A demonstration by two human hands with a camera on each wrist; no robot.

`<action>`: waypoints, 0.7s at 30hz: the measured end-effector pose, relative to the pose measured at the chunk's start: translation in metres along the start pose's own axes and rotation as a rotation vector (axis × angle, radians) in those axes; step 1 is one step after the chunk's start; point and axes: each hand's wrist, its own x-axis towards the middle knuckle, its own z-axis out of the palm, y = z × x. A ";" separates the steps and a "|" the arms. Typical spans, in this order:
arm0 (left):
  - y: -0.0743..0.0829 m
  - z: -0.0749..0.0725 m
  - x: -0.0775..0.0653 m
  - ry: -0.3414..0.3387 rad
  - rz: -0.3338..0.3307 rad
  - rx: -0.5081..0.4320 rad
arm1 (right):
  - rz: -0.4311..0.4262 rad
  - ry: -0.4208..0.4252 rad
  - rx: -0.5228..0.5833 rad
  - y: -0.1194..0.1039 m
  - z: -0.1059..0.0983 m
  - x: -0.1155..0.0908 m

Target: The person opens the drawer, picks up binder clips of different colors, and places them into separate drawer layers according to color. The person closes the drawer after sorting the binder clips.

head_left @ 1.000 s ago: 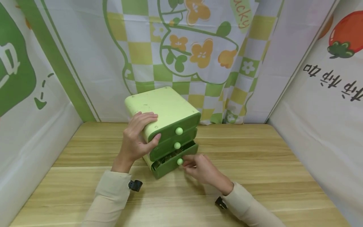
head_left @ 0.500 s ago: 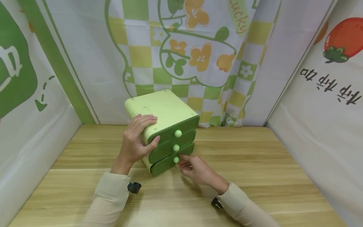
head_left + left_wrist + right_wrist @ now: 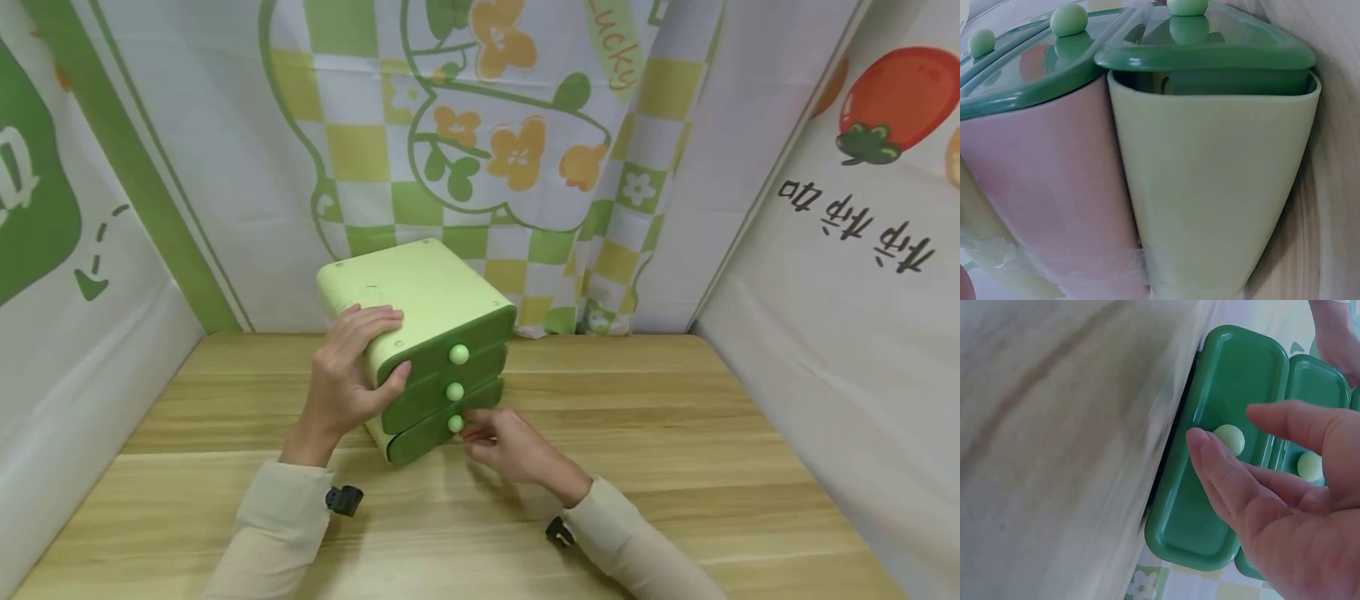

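A small three-drawer cabinet with a pale green shell and dark green fronts stands angled on the table. My left hand grips its near left corner, fingers over the top and thumb on the front. My right hand is at the bottom drawer, fingertips beside its round light green knob. In the right wrist view the thumb is apart from the fingers, with the knob showing between them. The left wrist view shows a narrow gap behind the bottom drawer's front. The drawer's contents are hidden.
The wooden table extends around the cabinet. Behind it hangs a checked, flowered curtain. Printed white walls stand at both sides. Each wrist carries a small black camera. Clear tape shows across the cabinet's side.
The bottom drawer has gone from partly open, with small things visible inside, to nearly flush. My right hand has moved inward with it. The left hand keeps its hold on the corner.
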 end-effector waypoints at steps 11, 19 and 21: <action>-0.003 -0.030 -0.001 -0.030 -0.048 -0.076 | 0.112 0.025 -0.125 0.001 -0.032 -0.010; -0.020 -0.065 -0.009 -0.001 -0.175 0.064 | 0.182 0.274 -0.391 0.000 -0.076 -0.027; -0.023 -0.075 -0.016 -0.091 -0.257 0.101 | 0.196 0.306 -0.430 0.003 -0.086 -0.031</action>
